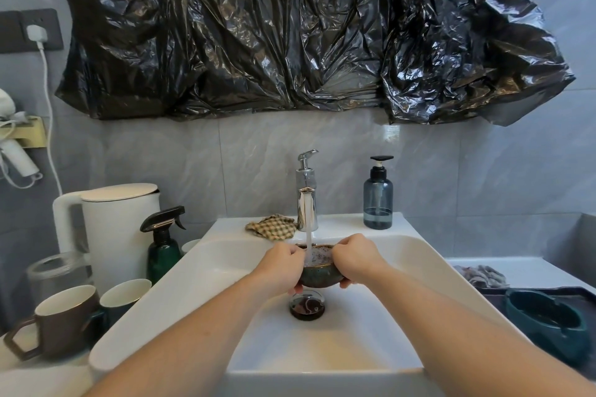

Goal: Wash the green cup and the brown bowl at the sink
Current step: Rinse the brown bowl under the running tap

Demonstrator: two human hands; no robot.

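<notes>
Rinsing the brown bowl [317,277] under the tap [306,200], above the sink [403,267] drain; left hand [283,264] and right hand [354,259] both gripping its rim. Next, probably tipping out, then fetching the green cup [124,295] waiting left.

Your white sink [419,263] sits in the worktop [38,377]. On its back ledge lie a checked cloth [272,228], left of the tap [306,200], and a blue soap dispenser [378,200] to the right. On the worktop to your left stand a white kettle [119,229], a green spray bottle [163,248], a glass jar [56,271], a brown mug [61,322] and a green cup [124,295]. On the right a dark tray [580,295] carries a green dish [548,322].
</notes>
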